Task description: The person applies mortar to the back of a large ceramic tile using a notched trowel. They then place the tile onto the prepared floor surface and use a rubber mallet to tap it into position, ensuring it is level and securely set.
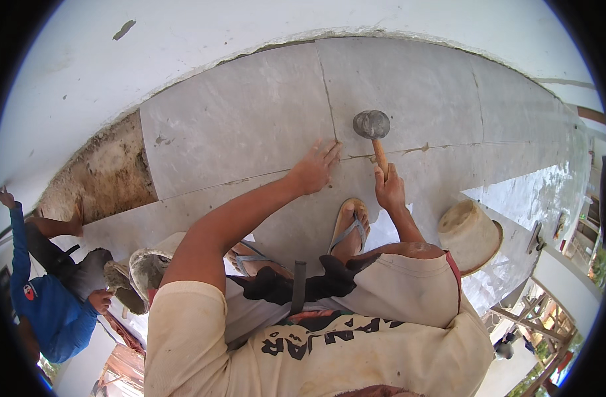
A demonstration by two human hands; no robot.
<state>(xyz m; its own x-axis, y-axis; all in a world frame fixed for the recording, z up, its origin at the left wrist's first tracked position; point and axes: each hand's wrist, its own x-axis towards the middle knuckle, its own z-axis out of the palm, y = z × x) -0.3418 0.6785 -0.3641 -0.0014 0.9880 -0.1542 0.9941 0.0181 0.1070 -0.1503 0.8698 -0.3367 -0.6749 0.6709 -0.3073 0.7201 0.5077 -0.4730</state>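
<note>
Gripping a mallet with a rounded dark-grey head and a brown wooden handle point(373, 127), the person's right hand point(390, 188) was closed around the lower end of the handle. The mallet's head lay over a large grey rectangular tile point(415, 83) in the far row, toward that tile's near left corner; contact could not be judged. The left hand point(315, 170), apart from the right, was unclenched and held nothing, fingers spread at the near right corner of the neighbouring grey tile point(230, 126), where the joints met.

A white wall point(177, 56) bounded the far edge of the grey tiled floor point(276, 221). Toward the floor's far left corner, a rough brown untiled patch point(114, 172) adjoined the tile row. Near edge: feet in sandals with grey-blue straps point(350, 231). A pale round bucket point(470, 235) stood right of the person's right knee. At the floor's left edge, a co-worker in a blue long-sleeved top point(61, 321) had one hand near a mortar-stained bucket point(125, 291).
</note>
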